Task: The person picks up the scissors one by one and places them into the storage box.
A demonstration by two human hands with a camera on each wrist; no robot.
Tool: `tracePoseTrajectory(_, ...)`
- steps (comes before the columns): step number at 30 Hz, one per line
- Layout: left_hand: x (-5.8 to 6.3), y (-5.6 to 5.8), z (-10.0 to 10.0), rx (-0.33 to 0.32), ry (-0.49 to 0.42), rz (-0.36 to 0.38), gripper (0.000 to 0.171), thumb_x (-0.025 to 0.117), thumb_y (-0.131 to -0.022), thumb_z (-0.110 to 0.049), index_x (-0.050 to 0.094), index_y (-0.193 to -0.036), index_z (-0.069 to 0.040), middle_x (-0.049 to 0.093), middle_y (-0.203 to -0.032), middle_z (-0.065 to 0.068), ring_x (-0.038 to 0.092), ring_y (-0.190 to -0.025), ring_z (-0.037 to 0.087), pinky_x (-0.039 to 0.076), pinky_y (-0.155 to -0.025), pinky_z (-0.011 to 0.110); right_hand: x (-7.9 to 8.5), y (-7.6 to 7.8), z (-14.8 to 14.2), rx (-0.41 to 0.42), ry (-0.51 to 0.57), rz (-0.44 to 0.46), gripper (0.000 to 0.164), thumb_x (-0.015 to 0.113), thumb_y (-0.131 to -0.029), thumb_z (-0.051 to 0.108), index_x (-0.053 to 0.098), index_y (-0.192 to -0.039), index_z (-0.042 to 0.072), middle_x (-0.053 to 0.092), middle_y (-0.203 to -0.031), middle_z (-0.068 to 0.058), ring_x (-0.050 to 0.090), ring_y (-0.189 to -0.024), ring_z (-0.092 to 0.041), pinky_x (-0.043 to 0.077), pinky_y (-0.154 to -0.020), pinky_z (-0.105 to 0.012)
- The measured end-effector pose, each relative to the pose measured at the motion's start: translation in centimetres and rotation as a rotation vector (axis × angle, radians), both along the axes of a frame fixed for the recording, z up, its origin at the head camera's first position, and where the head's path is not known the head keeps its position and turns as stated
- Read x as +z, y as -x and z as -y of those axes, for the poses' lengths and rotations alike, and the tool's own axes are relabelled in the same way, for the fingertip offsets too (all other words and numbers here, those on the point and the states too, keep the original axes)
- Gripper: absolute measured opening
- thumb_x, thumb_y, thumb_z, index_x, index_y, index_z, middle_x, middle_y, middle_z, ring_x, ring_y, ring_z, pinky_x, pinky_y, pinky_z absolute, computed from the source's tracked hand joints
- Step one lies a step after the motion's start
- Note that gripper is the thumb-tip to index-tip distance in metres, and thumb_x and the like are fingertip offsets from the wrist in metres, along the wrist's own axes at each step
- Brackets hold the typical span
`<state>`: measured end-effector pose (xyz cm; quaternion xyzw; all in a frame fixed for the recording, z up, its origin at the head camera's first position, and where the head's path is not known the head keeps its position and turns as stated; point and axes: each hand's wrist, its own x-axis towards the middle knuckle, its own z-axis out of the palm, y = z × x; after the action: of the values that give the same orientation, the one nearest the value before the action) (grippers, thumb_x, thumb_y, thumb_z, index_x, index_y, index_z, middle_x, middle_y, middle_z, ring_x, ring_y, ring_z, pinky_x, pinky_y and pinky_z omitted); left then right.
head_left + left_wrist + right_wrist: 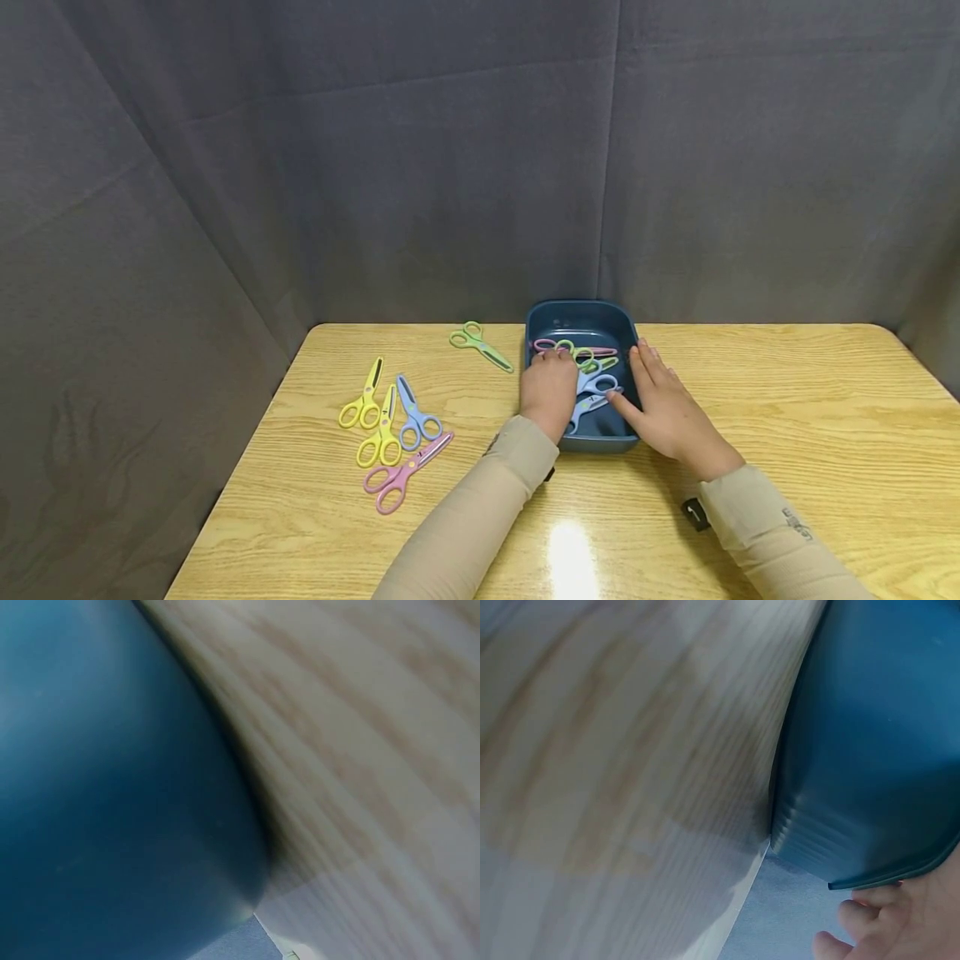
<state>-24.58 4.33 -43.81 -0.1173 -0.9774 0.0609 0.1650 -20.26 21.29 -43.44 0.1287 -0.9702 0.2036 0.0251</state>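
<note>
A dark blue plastic bin stands on the table, with several pairs of children's scissors inside. Among them are pink scissors, green scissors and blue scissors. My left hand reaches over the near left rim into the bin, beside the pink and green handles; its fingertips are hidden, so I cannot tell whether they hold anything. Along the right wall lies my right hand, its fingers straight at the outer rim. The right thumb extends over the rim, close above the blue scissors.
Left of the bin lie two yellow scissors, light blue scissors and pink scissors in a loose group. Green scissors rest near the back edge. A grey curtain hangs behind the wooden table.
</note>
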Motion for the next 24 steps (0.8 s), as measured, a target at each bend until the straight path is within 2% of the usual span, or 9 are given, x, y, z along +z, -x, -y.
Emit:
tracePoseTrajectory(7, 0.1, -0.1, 0.1, -0.008, -0.019, 0.012, 0.026, 0.054, -0.104, -0.019, 0.069, -0.125, -0.014, 0.07, -0.111, 0.004, 0.066, -0.094, 0.017, 0.059, -0.07, 0.03, 0.1, 0.0, 0.0, -0.002, 0.0, -0.001, 0.087, 0.046, -0.104, 0.051, 0.017, -0.155, -0.013, 0.008, -0.165, -0.03, 0.01, -0.151, -0.048, 0.015, -0.118, -0.063)
tracePoseTrajectory(13, 0.3, 0.0, 0.2, -0.027, -0.08, 0.002, 0.026, 0.057, -0.103, -0.018, 0.068, -0.127, -0.016, 0.069, -0.115, 0.004, 0.067, -0.096, 0.018, 0.06, -0.069, 0.032, 0.1, 0.0, 0.1, -0.001, 0.001, 0.001, 0.087, 0.045, -0.104, 0.051, 0.017, -0.155, -0.013, 0.007, -0.165, -0.03, 0.01, -0.151, -0.048, 0.014, -0.118, -0.063)
tracePoseTrajectory(20, 0.6, -0.1, 0.6, -0.084, -0.176, 0.003, 0.029, 0.064, -0.1, -0.027, 0.065, -0.126, -0.014, 0.068, -0.114, 0.004, 0.068, -0.094, 0.018, 0.06, -0.069, 0.031, 0.2, 0.0, 0.1, -0.003, 0.0, 0.005, 0.086, 0.046, -0.105, 0.05, 0.016, -0.155, -0.013, 0.007, -0.165, -0.03, 0.009, -0.151, -0.048, 0.014, -0.118, -0.063)
tracePoseTrajectory(24, 0.7, -0.2, 1.1, -0.139, -0.236, -0.032, 0.03, 0.066, -0.099, -0.028, 0.064, -0.124, -0.012, 0.068, -0.11, 0.005, 0.069, -0.09, 0.018, 0.059, -0.071, 0.029, 0.2, -0.1, 0.1, -0.005, -0.005, 0.004, 0.086, 0.047, -0.104, 0.049, 0.016, -0.155, -0.013, 0.007, -0.165, -0.029, 0.009, -0.151, -0.048, 0.014, -0.118, -0.063)
